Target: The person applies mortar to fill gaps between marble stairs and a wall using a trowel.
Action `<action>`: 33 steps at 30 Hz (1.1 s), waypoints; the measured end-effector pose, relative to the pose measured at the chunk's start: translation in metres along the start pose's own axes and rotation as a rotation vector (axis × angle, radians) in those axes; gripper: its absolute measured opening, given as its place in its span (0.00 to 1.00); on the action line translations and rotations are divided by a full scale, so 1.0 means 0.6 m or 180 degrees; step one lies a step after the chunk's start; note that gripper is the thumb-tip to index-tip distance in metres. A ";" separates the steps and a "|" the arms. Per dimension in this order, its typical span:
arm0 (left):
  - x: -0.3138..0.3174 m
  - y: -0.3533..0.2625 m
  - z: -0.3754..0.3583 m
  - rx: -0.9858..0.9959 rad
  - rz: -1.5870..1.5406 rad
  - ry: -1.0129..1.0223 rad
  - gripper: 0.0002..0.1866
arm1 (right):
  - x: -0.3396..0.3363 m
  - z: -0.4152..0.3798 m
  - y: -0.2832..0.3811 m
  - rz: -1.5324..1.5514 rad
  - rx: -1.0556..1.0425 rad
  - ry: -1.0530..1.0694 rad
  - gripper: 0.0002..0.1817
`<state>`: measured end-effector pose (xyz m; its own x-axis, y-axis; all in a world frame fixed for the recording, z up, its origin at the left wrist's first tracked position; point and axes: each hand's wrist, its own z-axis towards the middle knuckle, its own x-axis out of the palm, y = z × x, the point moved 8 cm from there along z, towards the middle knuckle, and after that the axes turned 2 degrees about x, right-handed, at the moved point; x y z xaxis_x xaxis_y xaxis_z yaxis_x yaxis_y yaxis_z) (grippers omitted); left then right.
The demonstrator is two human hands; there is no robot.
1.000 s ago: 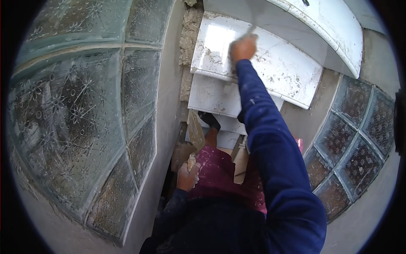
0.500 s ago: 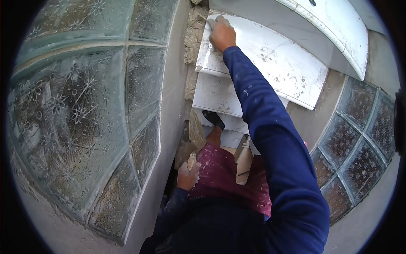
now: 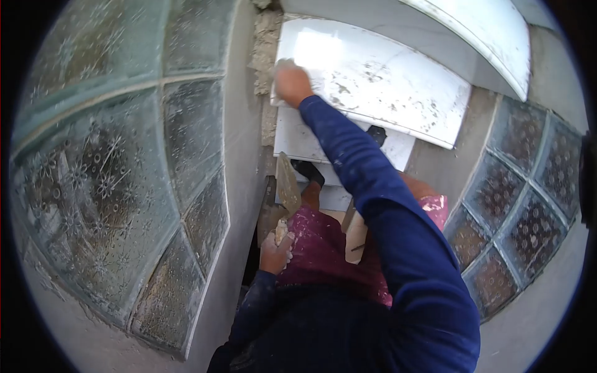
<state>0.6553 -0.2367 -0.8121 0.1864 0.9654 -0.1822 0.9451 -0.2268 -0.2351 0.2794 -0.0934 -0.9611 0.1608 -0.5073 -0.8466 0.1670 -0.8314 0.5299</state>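
My left hand (image 3: 276,252) is wrapped round the handle of a trowel (image 3: 287,184), its mortar-stained blade pointing up and away from me beside my leg. At the left end of a white stair tread (image 3: 385,84) is my right hand (image 3: 291,81), its fingers curled and blurred; whatever they hold is hidden. Grey smears and specks of mortar lie on the tread. A lower white step (image 3: 298,135) shows beneath my right forearm. Rough mortar (image 3: 266,53) fills the gap between the tread's left end and the wall.
A plastered wall (image 3: 244,124) with large patterned glass blocks (image 3: 118,193) rises on the left. More glass blocks (image 3: 522,193) are on the right. A higher white step (image 3: 491,37) curves across the upper right. My dark-covered feet are on the lower steps.
My right hand has moved down and left to the tread's left edge. My other foot now shows on the lower step at the right. The view has shifted slightly.
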 end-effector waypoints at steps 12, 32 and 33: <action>0.004 0.011 0.028 0.0176 0.0131 0.0014 0.14 | -0.444 -0.512 -0.589 -0.1507 0.3426 -0.1386 0.17; 0.030 0.025 0.013 0.0086 0.0112 -0.0059 0.17 | -0.261 -0.331 -0.369 -0.0802 0.2489 -0.1411 0.07; 0.033 0.031 0.013 0.0067 0.0153 -0.0020 0.18 | -0.206 -0.294 -0.302 -0.0386 0.2262 -0.1168 0.08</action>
<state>0.6742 -0.2225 -0.8276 0.2298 0.9525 -0.1997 0.9292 -0.2757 -0.2461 0.4007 0.1596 -0.9436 -0.1688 -0.3438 -0.9237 -0.5152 -0.7682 0.3801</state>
